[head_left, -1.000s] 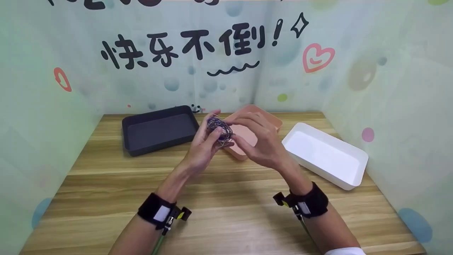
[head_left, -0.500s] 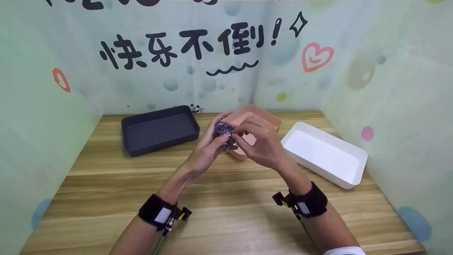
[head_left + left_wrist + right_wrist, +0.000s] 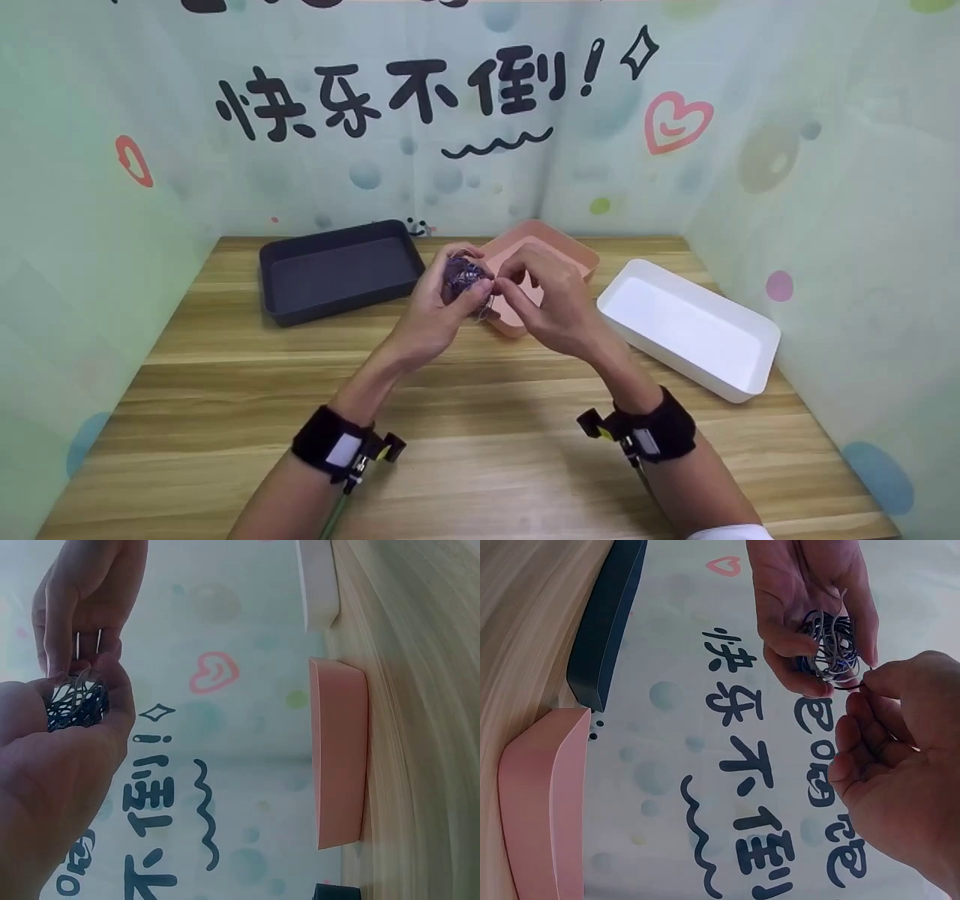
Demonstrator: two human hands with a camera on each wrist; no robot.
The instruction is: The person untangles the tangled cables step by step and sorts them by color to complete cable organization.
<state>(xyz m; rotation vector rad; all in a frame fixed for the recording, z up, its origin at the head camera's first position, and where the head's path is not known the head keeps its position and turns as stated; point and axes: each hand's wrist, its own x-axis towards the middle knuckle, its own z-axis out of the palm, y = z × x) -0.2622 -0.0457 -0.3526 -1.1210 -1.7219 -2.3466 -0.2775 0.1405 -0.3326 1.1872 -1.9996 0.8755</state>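
Note:
My left hand (image 3: 431, 319) grips a tangled bundle (image 3: 462, 277) of thin, looped strands above the table. In the right wrist view the bundle (image 3: 831, 652) shows blue, grey and black strands, with the left fingers curled around it. At its right side, my right hand (image 3: 559, 300) pinches a dark strand (image 3: 849, 687) between thumb and forefinger; the strand runs back to the bundle. The left palm covers much of the bundle in the left wrist view.
Behind the hands stands a pink tray (image 3: 566, 247), partly covered by them. A dark grey tray (image 3: 341, 274) lies at the back left, and a white tray (image 3: 690, 330) at the right. A printed curtain (image 3: 480, 180) encloses the wooden table (image 3: 465, 450).
The right thumb and forefinger have closed at the bundle's edge and now pinch a strand. The left hand shifted slightly right, then back a little, and curls more tightly round the bundle.

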